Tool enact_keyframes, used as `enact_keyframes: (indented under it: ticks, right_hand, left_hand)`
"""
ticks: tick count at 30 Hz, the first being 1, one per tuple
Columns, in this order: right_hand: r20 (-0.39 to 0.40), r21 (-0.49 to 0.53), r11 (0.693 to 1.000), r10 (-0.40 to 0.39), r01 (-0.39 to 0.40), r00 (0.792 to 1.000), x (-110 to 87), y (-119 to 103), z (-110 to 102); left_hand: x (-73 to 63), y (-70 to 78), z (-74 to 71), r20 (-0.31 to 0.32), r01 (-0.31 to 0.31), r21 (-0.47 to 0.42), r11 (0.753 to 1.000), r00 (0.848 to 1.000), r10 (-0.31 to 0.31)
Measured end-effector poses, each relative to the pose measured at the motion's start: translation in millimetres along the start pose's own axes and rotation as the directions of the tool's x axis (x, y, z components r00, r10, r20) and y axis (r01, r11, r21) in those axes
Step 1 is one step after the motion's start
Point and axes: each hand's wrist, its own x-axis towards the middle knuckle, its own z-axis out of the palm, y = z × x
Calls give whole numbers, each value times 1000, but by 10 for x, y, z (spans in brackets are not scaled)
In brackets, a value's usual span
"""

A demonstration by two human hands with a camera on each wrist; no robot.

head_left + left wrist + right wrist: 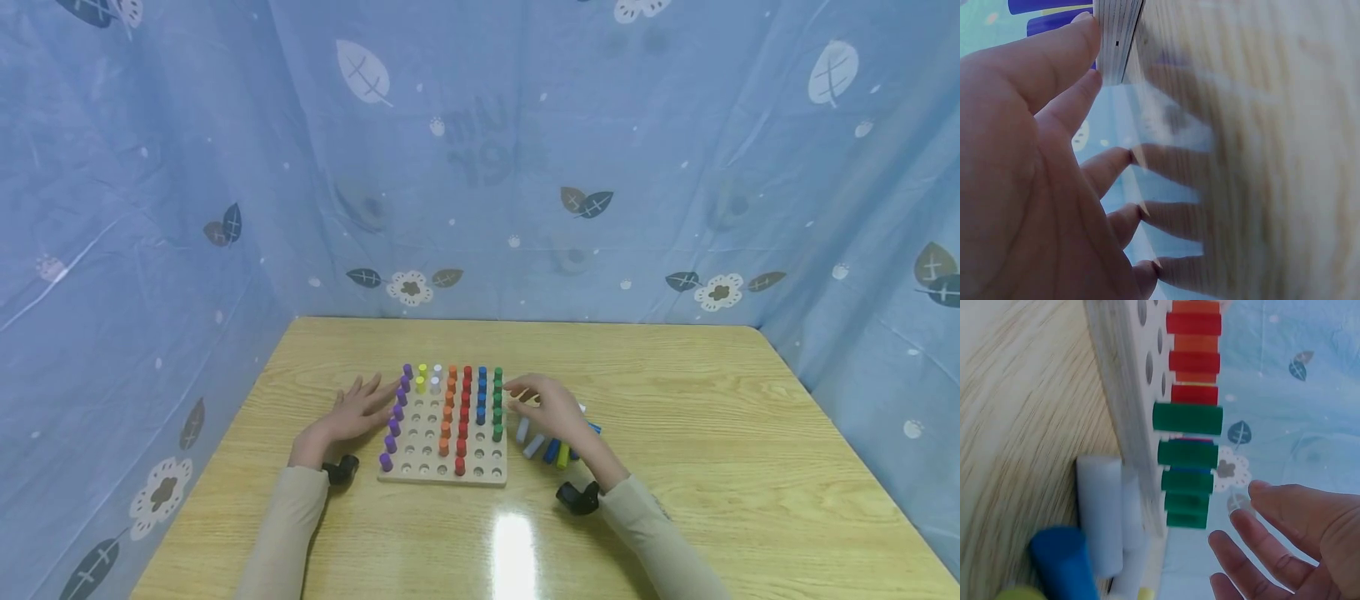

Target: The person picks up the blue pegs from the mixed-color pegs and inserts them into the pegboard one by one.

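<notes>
A wooden pegboard (480, 477) holds upright pegs in colour columns: purple pegs (394, 427) at the left, two yellow and two white at the back, then orange, red (462, 431), blue (482, 401) and green (497, 417). My left hand (356, 414) lies spread at the board's left side, thumb and index fingertips against its edge (1116, 44) in the left wrist view. Beside the green pegs (1188, 453), my right hand (551, 406) hovers with fingers loosely bent and nothing between them. Holes at the front of several columns are bare.
Loose pegs lie right of the board, partly under my right forearm: white (534, 447), blue (552, 451), yellow (563, 455). The wood-grain table (712, 467) meets blue patterned curtains (525, 167) at the back and sides. A black wrist device (577, 498) sits at each wrist.
</notes>
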Motion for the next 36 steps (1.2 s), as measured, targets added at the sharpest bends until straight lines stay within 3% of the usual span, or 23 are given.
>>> enact_keyframes:
  ticks: [19,36]
  right_hand:
    - [11,-58,998,-26,27,1000,-149,316,-352]
    - [49,-110,993,50,-44,998,-285,575,-535]
  left_hand:
    - [4,-10,-3,2,3,-2,1000,1000,-3]
    - [-17,19,-29,4,-3,-16,1000,1000,3]
